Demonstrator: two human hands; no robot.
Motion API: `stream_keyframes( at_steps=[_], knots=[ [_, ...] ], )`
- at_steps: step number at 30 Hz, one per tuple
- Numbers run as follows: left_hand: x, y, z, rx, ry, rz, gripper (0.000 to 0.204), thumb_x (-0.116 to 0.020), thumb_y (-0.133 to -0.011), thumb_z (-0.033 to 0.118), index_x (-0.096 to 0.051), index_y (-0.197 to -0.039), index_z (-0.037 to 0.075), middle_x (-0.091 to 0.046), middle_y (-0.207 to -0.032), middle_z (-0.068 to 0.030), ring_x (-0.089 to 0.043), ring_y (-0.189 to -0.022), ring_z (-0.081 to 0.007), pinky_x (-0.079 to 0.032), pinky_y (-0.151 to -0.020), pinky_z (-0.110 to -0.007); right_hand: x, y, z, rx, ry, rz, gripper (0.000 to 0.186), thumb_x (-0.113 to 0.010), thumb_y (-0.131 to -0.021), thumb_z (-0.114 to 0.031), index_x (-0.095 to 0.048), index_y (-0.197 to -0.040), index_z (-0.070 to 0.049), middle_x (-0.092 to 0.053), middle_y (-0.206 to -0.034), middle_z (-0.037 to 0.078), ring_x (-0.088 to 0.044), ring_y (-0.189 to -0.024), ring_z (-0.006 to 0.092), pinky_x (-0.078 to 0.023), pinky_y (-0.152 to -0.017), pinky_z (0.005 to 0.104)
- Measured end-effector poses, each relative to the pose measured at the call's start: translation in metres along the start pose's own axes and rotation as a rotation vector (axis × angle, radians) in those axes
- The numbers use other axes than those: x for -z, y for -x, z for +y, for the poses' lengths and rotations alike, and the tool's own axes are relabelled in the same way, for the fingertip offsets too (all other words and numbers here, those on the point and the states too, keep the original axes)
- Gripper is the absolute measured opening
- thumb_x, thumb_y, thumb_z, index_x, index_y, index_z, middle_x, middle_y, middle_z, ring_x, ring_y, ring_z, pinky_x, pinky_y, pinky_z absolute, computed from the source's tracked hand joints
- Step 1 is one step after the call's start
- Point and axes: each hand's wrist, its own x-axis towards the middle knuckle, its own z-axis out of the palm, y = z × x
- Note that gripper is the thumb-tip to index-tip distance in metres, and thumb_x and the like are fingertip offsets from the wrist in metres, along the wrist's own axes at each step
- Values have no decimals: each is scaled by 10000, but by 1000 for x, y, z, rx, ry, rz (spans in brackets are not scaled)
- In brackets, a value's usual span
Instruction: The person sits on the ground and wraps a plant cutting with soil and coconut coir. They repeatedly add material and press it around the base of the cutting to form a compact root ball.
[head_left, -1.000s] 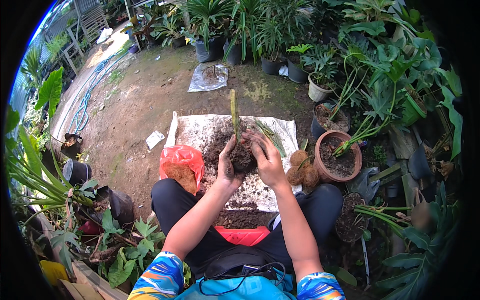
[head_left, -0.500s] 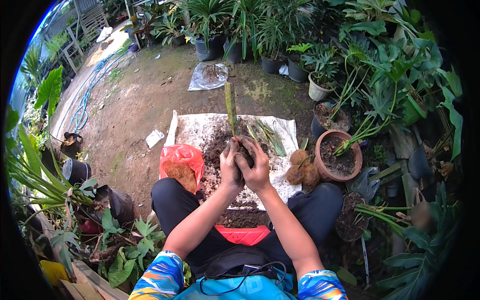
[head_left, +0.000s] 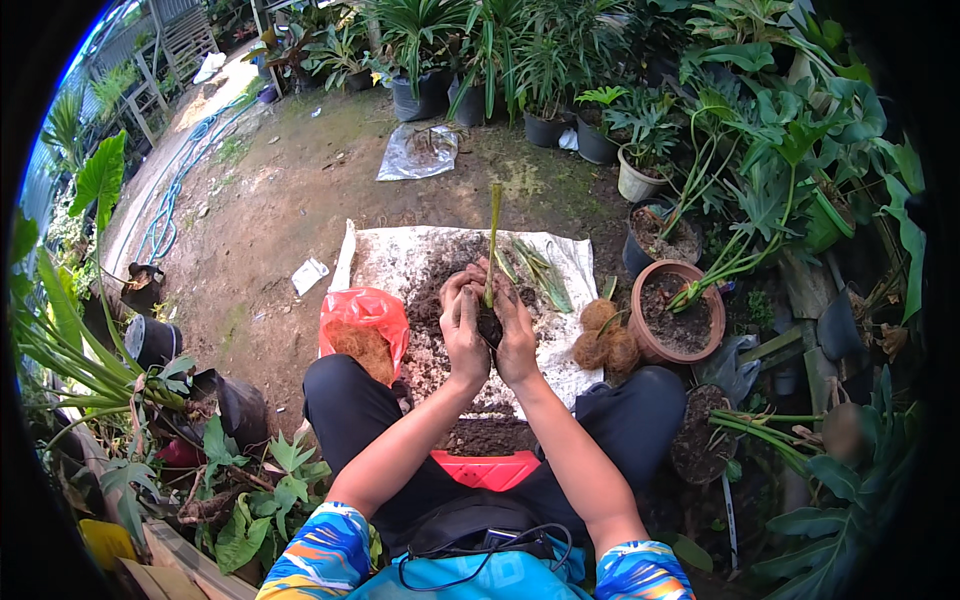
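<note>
Both my hands are dirty with soil and cupped together over a white sack [head_left: 570, 352]. My left hand [head_left: 463, 338] and my right hand [head_left: 517, 338] press from either side around a dark clump of soil [head_left: 489, 328]. From the top of it a long, narrow green leaf cutting [head_left: 494, 225] stands upright, seen nearly edge-on; its base is hidden between my fingers. Loose dark soil [head_left: 428, 312] is spread across the sack beneath. Several cut leaf pieces [head_left: 543, 272] lie on the sack beyond my right hand.
Left of the sack sits a red plastic bag [head_left: 385, 308] of brown fibre [head_left: 362, 352]. Several round fibre balls [head_left: 603, 342] rest at the right, beside a terracotta pot [head_left: 716, 325]. A red tub [head_left: 485, 471] with soil is between my legs. Potted plants [head_left: 420, 95] line the back.
The leaf cutting has turned from showing its broad face to nearly edge-on and shifted slightly right. My hands have re-cupped around the soil clump, fingers now further forward.
</note>
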Motion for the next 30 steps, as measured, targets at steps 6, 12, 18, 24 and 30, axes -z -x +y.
stream_keyframes(
  at_steps=[6,12,18,24,30],
  knots=[
    [-5,1,-4,-52,207,93,190,-501,-1000,141,-560,-1124,9,-536,-1163,-98,-507,-1101,-196,-371,-1004,-328,1,7,4,-20,54,-3,359,-413,-1048,-213,-533,-1256,53,-611,-1191,102,-557,-1106,158,-427,-980,288],
    [7,-8,-9,94,285,22,197,-469,-1021,155,-539,-1152,27,-597,-1119,-85,-579,-941,-124,-470,-857,-282,12,7,7,-148,-266,-89,495,-342,-1026,-326,-485,-1343,27,-562,-1325,135,-526,-1230,211,-373,-1096,359],
    [10,-14,-13,259,520,49,283,-456,-1039,288,-549,-1119,33,-635,-1014,-95,-624,-870,-167,-520,-793,-303,10,6,5,-21,176,-168,485,-367,-995,-224,-411,-1396,45,-519,-1357,149,-485,-1267,219,-334,-1112,342],
    [12,-13,-6,451,536,34,398,-452,-1033,389,-582,-1084,16,-644,-931,-82,-639,-849,-183,-537,-794,-326,-4,2,-4,132,351,-40,429,-523,-970,-136,-418,-1358,16,-576,-1242,134,-539,-1171,222,-386,-1042,344],
    [17,-20,-8,568,570,77,371,-477,-1018,355,-617,-1010,11,-646,-875,-83,-636,-799,-189,-541,-751,-327,0,-3,-27,357,970,-4,235,-692,-852,-119,-646,-1042,12,-631,-1076,158,-622,-1017,280,-479,-909,367]
  ],
)
